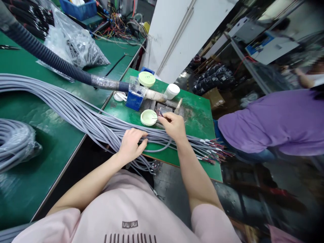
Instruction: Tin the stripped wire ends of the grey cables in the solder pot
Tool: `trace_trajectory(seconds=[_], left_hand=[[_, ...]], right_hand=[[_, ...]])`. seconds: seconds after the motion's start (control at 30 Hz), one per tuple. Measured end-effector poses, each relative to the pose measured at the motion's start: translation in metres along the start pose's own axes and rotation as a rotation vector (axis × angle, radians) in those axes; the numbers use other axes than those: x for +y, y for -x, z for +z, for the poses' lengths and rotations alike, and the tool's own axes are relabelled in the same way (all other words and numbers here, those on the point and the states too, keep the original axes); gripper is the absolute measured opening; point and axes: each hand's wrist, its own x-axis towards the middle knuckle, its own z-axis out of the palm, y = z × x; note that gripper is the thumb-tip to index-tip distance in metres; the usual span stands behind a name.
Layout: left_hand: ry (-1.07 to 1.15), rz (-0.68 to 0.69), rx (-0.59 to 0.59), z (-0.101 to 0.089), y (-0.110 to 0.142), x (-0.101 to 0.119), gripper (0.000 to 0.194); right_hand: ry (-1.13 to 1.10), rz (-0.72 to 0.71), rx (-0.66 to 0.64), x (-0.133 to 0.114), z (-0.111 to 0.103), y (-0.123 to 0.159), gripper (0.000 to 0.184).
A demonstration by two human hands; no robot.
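1. A long green bench [63, 155] filled the left of the workshop, and a smaller green table [201, 109] adjoined it on the right.
2. A tall white cabinet [184, 30] stood behind the smaller table.
3. A co-worker in a purple top [268, 121] was at the far right, well apart from the person in pink, whose hands were at the table.
4. A thick bundle of grey cables [91, 123] ran from the bench across the near part of the table, its stripped ends showing red and dark wires [217, 152] at the right.
5. A dark ribbed hose [68, 69] stretched above the bench, its pale nozzle end reaching over the table beside a blue box [134, 100].
6. A clear plastic bag [83, 50] lay behind the hose, and a wrapped cable coil [15, 145] sat at the bench's left.
7. The person's two hands were apart: the left hand [133, 143] lay over the bundle, thumb and fingers spread.
8. The right hand [174, 125] pinched thumb and forefinger together on thin wire ends [160, 114].
9. A white tub [172, 90] stood beyond that hand.
10. A shallow pale-green dish [149, 118] sat just left of the right fingertips.
11. Smallest of all, the pinched wire ends were at the dish's right rim.
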Motion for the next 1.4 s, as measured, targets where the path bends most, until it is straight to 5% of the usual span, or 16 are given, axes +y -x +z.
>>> trace_trajectory(seconds=[0.17,0.4,0.63,0.93,1.4], left_hand=[[-0.197,0.110,-0.082,0.002,0.001,-0.009,0.018],[-0.207,0.129,-0.093,0.004,0.000,-0.009,0.018],[-0.211,0.132,-0.097,0.005,0.000,-0.011,0.019],[-0.166,0.127,-0.100,0.005,-0.002,-0.012,0.018],[-0.235,0.234,-0.035,0.008,-0.001,-0.013,0.015]], right_hand=[[0.396,-0.026,-0.157,0.010,0.023,-0.036,0.024],[0.651,-0.042,-0.315,0.011,0.039,-0.043,0.027],[0.648,-0.079,-0.295,0.012,0.037,-0.041,0.027],[0.646,0.017,-0.044,0.056,-0.008,-0.060,0.026],[0.793,0.212,-0.126,0.093,0.008,-0.067,0.031]])
